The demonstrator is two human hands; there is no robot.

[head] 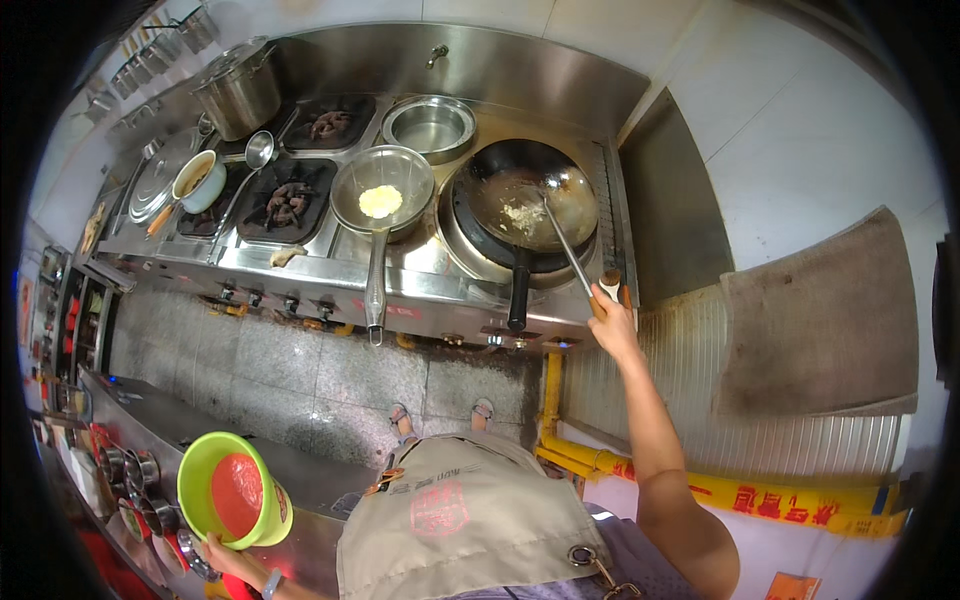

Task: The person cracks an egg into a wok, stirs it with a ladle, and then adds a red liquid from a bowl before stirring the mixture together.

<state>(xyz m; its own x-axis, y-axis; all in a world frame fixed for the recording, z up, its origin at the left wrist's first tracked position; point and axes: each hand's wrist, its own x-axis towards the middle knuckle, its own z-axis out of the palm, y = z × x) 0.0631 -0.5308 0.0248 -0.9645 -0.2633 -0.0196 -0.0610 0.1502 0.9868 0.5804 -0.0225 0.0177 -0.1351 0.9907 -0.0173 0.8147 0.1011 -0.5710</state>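
Observation:
My right hand (613, 324) is closed on the wooden handle of a long metal ladle or spatula (564, 244). Its far end rests in a black wok (499, 176), beside pale chopped bits (523, 216). The wok's black handle points towards me. At the lower left, my left hand (222, 559) grips the bottom rim of a lime-green plastic bucket (196, 457), tilted so that red liquid or paste (237, 491) shows inside. A mesh strainer (349, 187) holding a pale yellow mass (380, 201) sits over a vessel left of the wok.
On the stove stand a steel basin (429, 127), a tall stockpot (240, 97), a white enamel pot (202, 187) and gas burners (286, 204). A brush (611, 279) is by the stove's right edge. A brown cloth (821, 322) hangs at right; steel counter (300, 465) lies lower left.

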